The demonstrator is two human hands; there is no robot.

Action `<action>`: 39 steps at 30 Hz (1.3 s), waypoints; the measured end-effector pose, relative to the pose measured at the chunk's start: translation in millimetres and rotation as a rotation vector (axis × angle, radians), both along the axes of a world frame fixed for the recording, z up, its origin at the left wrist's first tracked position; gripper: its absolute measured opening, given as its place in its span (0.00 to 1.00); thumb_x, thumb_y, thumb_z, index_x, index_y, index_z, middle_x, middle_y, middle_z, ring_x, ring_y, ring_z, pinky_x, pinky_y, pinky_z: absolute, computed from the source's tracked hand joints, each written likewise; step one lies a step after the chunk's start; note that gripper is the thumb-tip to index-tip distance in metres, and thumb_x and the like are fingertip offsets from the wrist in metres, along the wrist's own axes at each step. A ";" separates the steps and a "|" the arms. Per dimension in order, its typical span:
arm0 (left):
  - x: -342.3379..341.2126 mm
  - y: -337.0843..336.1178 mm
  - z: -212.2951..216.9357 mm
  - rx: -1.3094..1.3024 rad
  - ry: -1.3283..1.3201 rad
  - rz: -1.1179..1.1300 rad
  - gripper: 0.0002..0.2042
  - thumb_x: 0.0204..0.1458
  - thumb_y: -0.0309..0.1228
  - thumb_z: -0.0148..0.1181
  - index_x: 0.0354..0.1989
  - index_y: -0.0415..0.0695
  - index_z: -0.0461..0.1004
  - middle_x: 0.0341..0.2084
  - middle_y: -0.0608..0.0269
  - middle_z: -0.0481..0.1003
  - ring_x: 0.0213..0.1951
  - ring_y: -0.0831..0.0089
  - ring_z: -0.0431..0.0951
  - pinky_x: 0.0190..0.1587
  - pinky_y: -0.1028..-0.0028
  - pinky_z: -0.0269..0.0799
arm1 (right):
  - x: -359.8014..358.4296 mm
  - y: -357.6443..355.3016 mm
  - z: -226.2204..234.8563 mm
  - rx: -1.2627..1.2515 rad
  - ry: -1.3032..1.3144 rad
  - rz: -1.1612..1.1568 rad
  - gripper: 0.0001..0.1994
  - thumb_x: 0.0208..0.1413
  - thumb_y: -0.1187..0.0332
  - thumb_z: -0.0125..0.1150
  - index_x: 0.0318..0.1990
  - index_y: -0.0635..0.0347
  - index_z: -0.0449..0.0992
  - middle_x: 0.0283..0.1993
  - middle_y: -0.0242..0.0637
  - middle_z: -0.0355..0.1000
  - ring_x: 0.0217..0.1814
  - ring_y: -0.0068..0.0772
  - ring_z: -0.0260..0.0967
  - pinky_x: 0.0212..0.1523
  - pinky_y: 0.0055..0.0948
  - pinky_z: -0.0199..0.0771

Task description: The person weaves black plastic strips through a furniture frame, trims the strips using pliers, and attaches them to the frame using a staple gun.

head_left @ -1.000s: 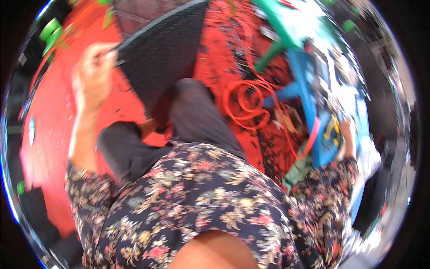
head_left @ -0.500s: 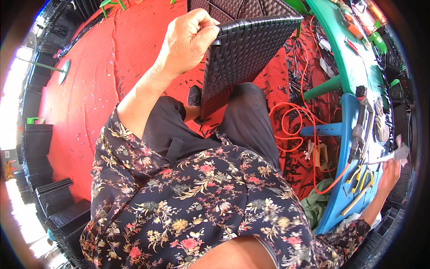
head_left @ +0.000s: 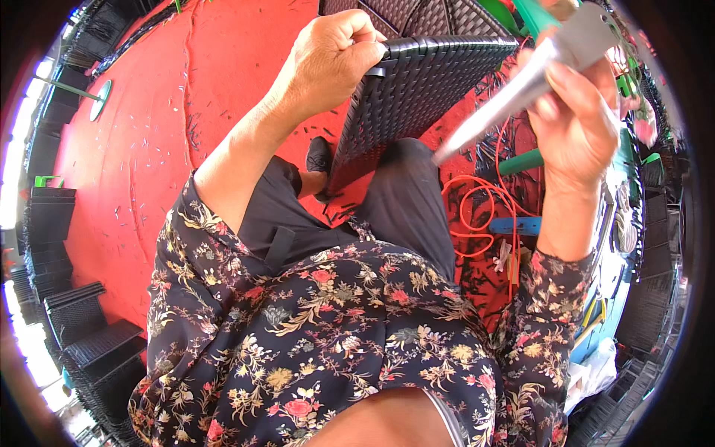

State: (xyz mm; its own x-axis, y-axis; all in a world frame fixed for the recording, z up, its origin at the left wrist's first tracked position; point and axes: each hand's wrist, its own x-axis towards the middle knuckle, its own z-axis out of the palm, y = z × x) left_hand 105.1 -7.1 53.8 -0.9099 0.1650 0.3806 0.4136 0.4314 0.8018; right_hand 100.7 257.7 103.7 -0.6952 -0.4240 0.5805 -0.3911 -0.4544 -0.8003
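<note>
My left hand [head_left: 328, 59] is closed on the top corner of a dark brown woven wicker panel [head_left: 424, 93]. The panel stands tilted between my knees, its strips wrapped around the upper edge. To the right of it, my right hand [head_left: 577, 123] is raised and grips a silver tapered metal tool [head_left: 495, 108]. Its narrow point faces down and left, above my right knee; the broad flat end sticks out past my fingers. Motion slightly blurs the tool, and its exact kind is not clear. Another woven surface [head_left: 417, 18] shows behind the panel.
Scraps of dark strip litter the red floor covering [head_left: 141, 149]. An orange-red hose [head_left: 477, 216] lies coiled right of my knees. Blue and green work surfaces stand at the right, partly hidden by my arm. Stacked dark woven pieces [head_left: 93, 320] line the left side.
My right hand has come up and left from the blue table's far side, bringing the silver tool close to the panel. My left hand keeps its hold, with the panel shifted slightly right.
</note>
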 end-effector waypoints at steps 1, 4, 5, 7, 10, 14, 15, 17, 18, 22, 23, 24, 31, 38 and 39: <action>2.7 -1.9 -0.1 -0.025 -0.006 0.003 0.04 0.54 0.23 0.52 0.27 0.39 0.68 0.28 0.67 0.73 0.37 0.83 0.71 0.42 0.79 0.68 | 5.5 -13.3 7.6 -0.008 -0.075 -0.123 0.17 0.53 0.78 0.52 0.51 0.72 0.69 0.37 0.39 0.70 0.27 0.20 0.62 0.27 0.20 0.63; 7.5 1.8 4.6 0.092 -0.146 -0.025 0.03 0.51 0.23 0.55 0.28 0.37 0.70 0.25 0.64 0.73 0.30 0.79 0.71 0.33 0.76 0.67 | 7.7 -37.9 6.6 -0.109 0.043 -0.145 0.07 0.52 0.79 0.54 0.39 0.67 0.68 0.32 0.38 0.69 0.25 0.23 0.66 0.25 0.22 0.69; 10.1 3.9 6.6 0.161 -0.216 -0.035 0.03 0.50 0.24 0.55 0.28 0.36 0.70 0.23 0.62 0.73 0.26 0.77 0.72 0.28 0.74 0.67 | 9.3 -45.0 6.3 -0.113 0.066 -0.248 0.05 0.52 0.80 0.54 0.37 0.65 0.68 0.31 0.37 0.69 0.23 0.21 0.65 0.22 0.21 0.68; 12.8 7.8 9.4 0.133 -0.117 -0.049 0.05 0.51 0.26 0.53 0.29 0.36 0.71 0.22 0.66 0.71 0.25 0.81 0.69 0.28 0.76 0.66 | 7.3 -39.0 8.0 -0.048 0.088 -0.313 0.06 0.53 0.79 0.53 0.38 0.67 0.69 0.35 0.40 0.69 0.23 0.22 0.63 0.23 0.21 0.66; 15.5 14.6 13.0 0.127 -0.041 -0.047 0.06 0.51 0.27 0.52 0.29 0.36 0.71 0.21 0.66 0.70 0.24 0.82 0.67 0.27 0.75 0.65 | 11.2 -28.9 15.8 0.072 0.154 -0.335 0.07 0.54 0.77 0.53 0.39 0.70 0.70 0.40 0.46 0.70 0.26 0.25 0.64 0.26 0.22 0.65; 13.5 16.5 9.7 0.084 0.024 -0.017 0.06 0.50 0.27 0.53 0.27 0.36 0.70 0.21 0.63 0.70 0.24 0.78 0.68 0.27 0.74 0.66 | 20.4 -29.8 19.1 0.127 0.224 -0.359 0.07 0.53 0.78 0.54 0.39 0.70 0.70 0.39 0.48 0.71 0.26 0.26 0.64 0.26 0.21 0.65; 13.6 16.9 10.4 0.080 0.024 -0.015 0.06 0.50 0.27 0.53 0.27 0.36 0.70 0.21 0.62 0.71 0.24 0.78 0.69 0.28 0.73 0.66 | 20.0 -29.9 19.0 0.131 0.218 -0.361 0.07 0.53 0.78 0.54 0.39 0.71 0.70 0.40 0.49 0.71 0.26 0.26 0.64 0.26 0.22 0.65; 13.8 18.1 12.9 0.072 0.030 -0.018 0.06 0.50 0.27 0.53 0.26 0.36 0.69 0.21 0.61 0.71 0.24 0.76 0.69 0.28 0.72 0.66 | 19.6 -29.9 18.6 0.137 0.205 -0.381 0.06 0.53 0.78 0.54 0.38 0.70 0.70 0.40 0.49 0.71 0.25 0.26 0.64 0.26 0.22 0.65; 12.3 17.5 10.1 0.083 0.039 -0.034 0.06 0.50 0.27 0.53 0.26 0.36 0.69 0.21 0.60 0.71 0.24 0.76 0.70 0.28 0.72 0.66 | 18.6 -30.1 18.1 0.139 0.195 -0.397 0.06 0.53 0.78 0.54 0.38 0.70 0.70 0.40 0.49 0.71 0.25 0.26 0.64 0.26 0.22 0.65; 9.5 15.1 5.1 0.094 0.061 -0.055 0.07 0.50 0.28 0.53 0.25 0.36 0.68 0.22 0.59 0.72 0.24 0.75 0.70 0.28 0.72 0.66 | 16.3 -32.3 18.1 0.121 0.170 -0.388 0.05 0.54 0.77 0.55 0.37 0.70 0.71 0.38 0.48 0.71 0.25 0.26 0.64 0.27 0.23 0.66; 10.0 15.1 5.2 0.090 0.063 -0.053 0.07 0.50 0.28 0.53 0.25 0.37 0.68 0.22 0.59 0.72 0.24 0.75 0.70 0.28 0.72 0.66 | 16.1 -32.8 17.8 0.122 0.168 -0.382 0.05 0.54 0.77 0.55 0.37 0.70 0.71 0.37 0.47 0.71 0.25 0.26 0.64 0.27 0.23 0.66; 9.9 14.8 3.9 0.102 0.064 -0.057 0.07 0.50 0.28 0.53 0.25 0.37 0.67 0.22 0.59 0.72 0.24 0.75 0.70 0.28 0.72 0.66 | 16.1 -33.0 17.6 0.123 0.165 -0.375 0.05 0.54 0.77 0.55 0.37 0.70 0.71 0.37 0.47 0.71 0.25 0.26 0.64 0.27 0.24 0.66; 13.1 18.5 6.7 0.136 0.019 -0.052 0.08 0.51 0.29 0.53 0.24 0.37 0.67 0.21 0.60 0.72 0.24 0.77 0.69 0.27 0.73 0.66 | 20.0 -30.9 15.7 0.083 0.142 -0.369 0.06 0.55 0.76 0.56 0.37 0.70 0.72 0.33 0.43 0.71 0.25 0.26 0.65 0.27 0.24 0.65; 9.6 15.2 -1.2 0.130 0.041 -0.074 0.09 0.52 0.30 0.53 0.24 0.37 0.67 0.21 0.61 0.72 0.23 0.77 0.69 0.26 0.73 0.66 | 21.2 -35.9 13.4 0.110 0.193 -0.407 0.07 0.55 0.75 0.57 0.36 0.72 0.74 0.29 0.41 0.71 0.24 0.26 0.66 0.26 0.23 0.66; 9.2 14.2 -1.5 0.142 0.042 -0.079 0.09 0.52 0.29 0.53 0.24 0.37 0.66 0.20 0.61 0.72 0.23 0.77 0.69 0.26 0.73 0.66 | 22.1 -39.3 13.7 0.134 0.247 -0.436 0.07 0.56 0.74 0.58 0.36 0.72 0.74 0.27 0.40 0.71 0.24 0.26 0.66 0.26 0.23 0.66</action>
